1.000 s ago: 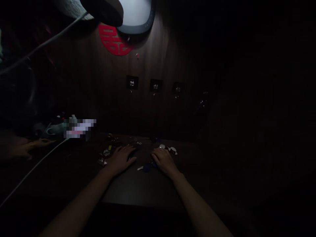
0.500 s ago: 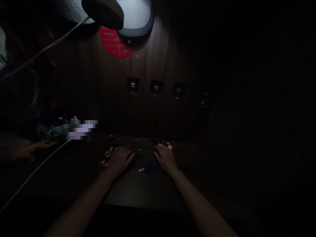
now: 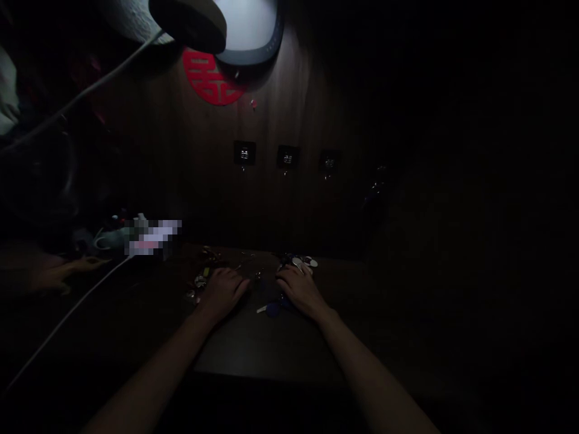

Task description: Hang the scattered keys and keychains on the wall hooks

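My left hand (image 3: 224, 290) lies palm down on the dark wooden surface, fingers loosely stretched and thumb apart, with nothing visible in it. By its outer side is a dim cluster of small items (image 3: 200, 280), one of them yellow. My right hand (image 3: 299, 288) curls its fingers over a bunch of keys with round white tags (image 3: 311, 261); what lies under the fingertips is hidden. A key with a blue head (image 3: 272, 309) rests between the hands, its pale tip pointing left. Small shiny bits (image 3: 257, 275) sit behind it, too dark to name.
A lamp head (image 3: 187, 24) and its pale cable hang at upper left. Three dark hook plates (image 3: 288, 158) and a red paper cutout (image 3: 212, 81) are on the wooden panel. A blurred-out device (image 3: 154, 237) with a white cord and another person's hand (image 3: 67, 272) are at left.
My right fingers have shifted slightly left and away from me, and the white tags among the keys show more. My left hand has stayed nearly still.
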### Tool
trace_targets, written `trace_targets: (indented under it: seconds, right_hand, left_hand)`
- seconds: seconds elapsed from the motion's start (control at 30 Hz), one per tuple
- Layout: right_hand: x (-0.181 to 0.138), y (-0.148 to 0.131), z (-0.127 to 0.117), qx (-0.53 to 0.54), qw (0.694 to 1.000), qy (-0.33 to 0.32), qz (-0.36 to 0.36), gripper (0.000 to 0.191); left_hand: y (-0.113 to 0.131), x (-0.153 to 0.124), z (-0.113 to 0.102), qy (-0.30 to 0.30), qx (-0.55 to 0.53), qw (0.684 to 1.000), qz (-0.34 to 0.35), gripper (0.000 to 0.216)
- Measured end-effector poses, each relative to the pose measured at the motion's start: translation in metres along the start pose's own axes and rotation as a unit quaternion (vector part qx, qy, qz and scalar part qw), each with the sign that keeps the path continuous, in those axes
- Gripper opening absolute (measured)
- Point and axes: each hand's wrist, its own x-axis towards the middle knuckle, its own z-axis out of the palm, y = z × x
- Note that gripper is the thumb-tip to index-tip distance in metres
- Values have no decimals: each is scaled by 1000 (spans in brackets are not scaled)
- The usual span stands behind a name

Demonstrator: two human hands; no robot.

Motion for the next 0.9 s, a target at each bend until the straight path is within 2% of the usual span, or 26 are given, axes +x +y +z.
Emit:
trace_targets:
  seconds: [0.1, 0.23, 0.3, 0.4, 0.5, 0.67, 0.8, 0.9]
  right_hand:
    - [-1, 0, -1, 0, 999, 12, -30, 37]
    - [2, 6, 7, -61, 996, 39, 42, 46]
    - [5, 9, 11, -87, 993, 28, 69, 49]
    - [7, 11, 14, -105, 992, 4, 71, 46]
    - [7, 10, 13, -87, 994, 13, 61, 43]
    - [4, 7, 5, -1, 1000, 17, 23, 35]
    - [2, 10, 4, 2, 997, 83, 6, 31]
    - [1, 15, 6, -8, 991, 134, -6, 27]
  left_hand:
    - [0, 0, -1, -1, 7, 1000, 0, 36]
    - [1, 0, -1, -12, 18, 1000, 0, 36]
    - [1, 0, -1, -16, 22, 1000, 0, 36]
    - [1, 0, 2, -18, 21, 1000, 2, 35]
    - [0, 0, 3, -16, 18, 1000, 1, 35]
    - [-1, -1, 1, -14, 9, 1000, -6, 34]
    - [-1, 5, -2, -12, -11, 1000, -25, 23]
    - [3, 17, -2, -40, -14, 999, -34, 22]
